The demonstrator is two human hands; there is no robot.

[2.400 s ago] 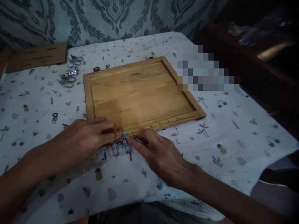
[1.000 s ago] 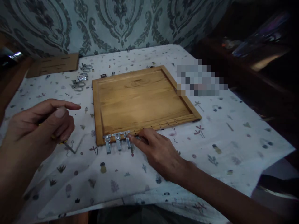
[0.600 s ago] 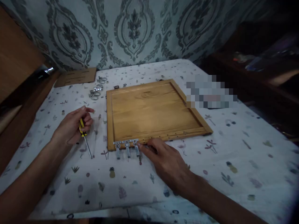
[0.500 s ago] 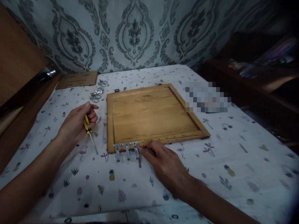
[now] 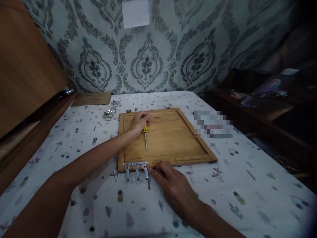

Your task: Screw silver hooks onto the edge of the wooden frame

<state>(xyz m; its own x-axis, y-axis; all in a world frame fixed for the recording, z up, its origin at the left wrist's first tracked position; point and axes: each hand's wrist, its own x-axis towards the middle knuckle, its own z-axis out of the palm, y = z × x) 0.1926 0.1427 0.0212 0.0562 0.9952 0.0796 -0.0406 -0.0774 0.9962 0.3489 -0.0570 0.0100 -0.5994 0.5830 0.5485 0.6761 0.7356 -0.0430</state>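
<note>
A wooden cabinet door panel [image 5: 170, 138] with a raised frame lies flat on the patterned cloth. Three metal hinges stand in a row along its near left edge, the left hinge [image 5: 127, 172], the middle hinge [image 5: 137, 170] and the right hinge [image 5: 145, 172], their arms overhanging toward me. My left hand [image 5: 140, 121] is closed round the yellow handle of a screwdriver [image 5: 146, 140], held over the panel with its tip pointing down toward me. My right hand [image 5: 170, 180] has its fingers pinched at the right hinge and the panel's edge; the exact contact is partly hidden.
Loose metal hinges [image 5: 110, 112] lie beyond the panel's left side. A piece of cardboard [image 5: 92, 98] rests at the back left. A blurred-out packet [image 5: 213, 124] sits right of the panel. A wooden cabinet [image 5: 32, 66] borders the left; a bottle [image 5: 269, 87] lies on the right-hand shelf.
My left hand has moved right with the screwdriver, from beside the panel to above it. My right hand stays by the right hinge. The view has tilted upward, showing more wall.
</note>
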